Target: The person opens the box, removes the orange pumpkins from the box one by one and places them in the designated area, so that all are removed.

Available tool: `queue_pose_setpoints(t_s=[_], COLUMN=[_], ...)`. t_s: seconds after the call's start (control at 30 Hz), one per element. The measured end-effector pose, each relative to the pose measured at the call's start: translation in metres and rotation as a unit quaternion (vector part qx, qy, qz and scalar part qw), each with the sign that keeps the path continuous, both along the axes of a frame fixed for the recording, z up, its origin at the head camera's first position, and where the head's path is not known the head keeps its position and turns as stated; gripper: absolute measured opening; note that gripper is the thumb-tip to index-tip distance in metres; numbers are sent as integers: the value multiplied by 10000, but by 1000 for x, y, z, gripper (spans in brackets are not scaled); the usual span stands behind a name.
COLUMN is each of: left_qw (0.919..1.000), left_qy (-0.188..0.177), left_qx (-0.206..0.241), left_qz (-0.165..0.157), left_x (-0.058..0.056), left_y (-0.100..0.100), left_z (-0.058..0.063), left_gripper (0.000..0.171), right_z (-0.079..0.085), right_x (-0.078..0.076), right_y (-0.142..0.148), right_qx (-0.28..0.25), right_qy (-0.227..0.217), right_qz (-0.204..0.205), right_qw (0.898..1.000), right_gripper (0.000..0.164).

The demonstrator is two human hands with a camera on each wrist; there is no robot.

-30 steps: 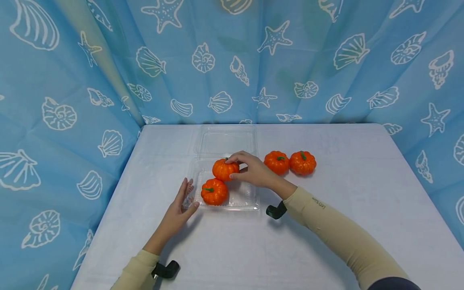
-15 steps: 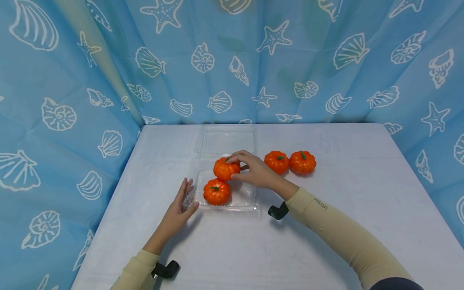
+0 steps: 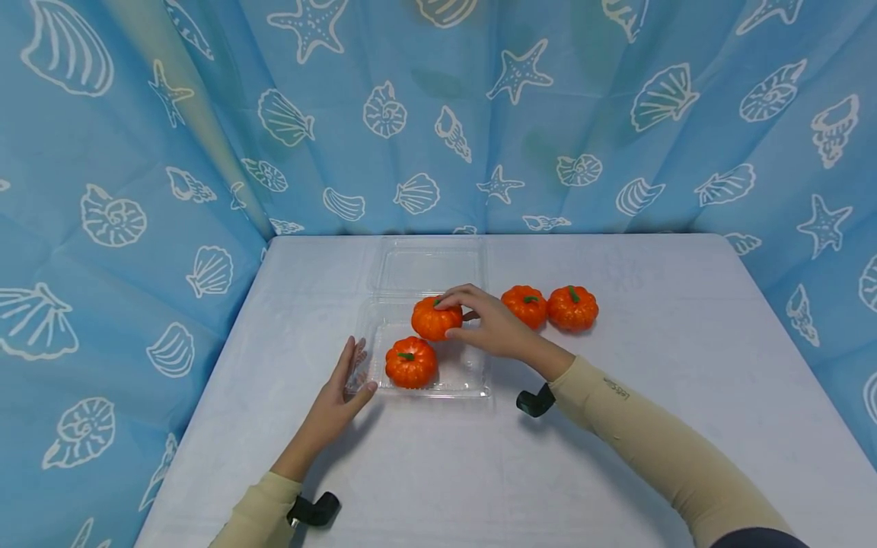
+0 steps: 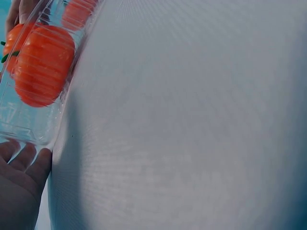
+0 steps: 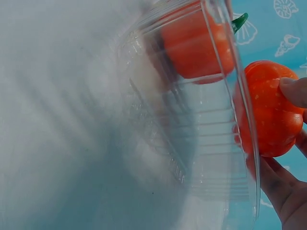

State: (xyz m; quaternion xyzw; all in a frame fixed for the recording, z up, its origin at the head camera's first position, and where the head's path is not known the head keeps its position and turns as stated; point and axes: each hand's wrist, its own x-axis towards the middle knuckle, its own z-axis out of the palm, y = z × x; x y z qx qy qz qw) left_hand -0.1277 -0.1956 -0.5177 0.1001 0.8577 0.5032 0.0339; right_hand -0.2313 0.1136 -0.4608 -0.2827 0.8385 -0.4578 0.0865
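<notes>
- Gripped one pumpkin [image 3: 433,320] in the right hand [image 3: 489,323], with thumb and fingers bent round its right side, within the clear container [image 3: 455,393] near its hinge edge; could not tell whether clear of the floor.
- Rested the left hand [image 3: 336,403], fingers loosely straight and grasping nothing, at the container's left edge by its near corner.
- Probably risked a slip, through holding a smooth, rounded shell from one side.
- Might have knocked and rolled the second pumpkin [image 3: 411,363], just beside, toward the near-left corner.
- Might have skidded or tipped the thin container by catching its right edge, given only light steadying at left.
- Might have bumped the outer pumpkin [image 3: 525,306], toward the table's [image 3: 479,472] far edge, by swinging wide.
</notes>
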Motion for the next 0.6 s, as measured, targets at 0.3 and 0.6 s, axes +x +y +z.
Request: queue_pose_setpoints(t_s=[0.3, 0.6], left_qw=[10000, 10000], left_qy=[-42, 77], left_qx=[26, 19], left_qz=[-23, -19], left_x=[0, 0], left_y=[0, 0], left_z=[1, -1], left_gripper=[90, 89], right_z=[2, 0], right_x=[3, 5], right_y=[12, 25], right_qx=[52, 73], right_qy=[178, 512], right_qz=[-129, -225], right_qw=[9997, 9984], right_gripper=[38, 37])
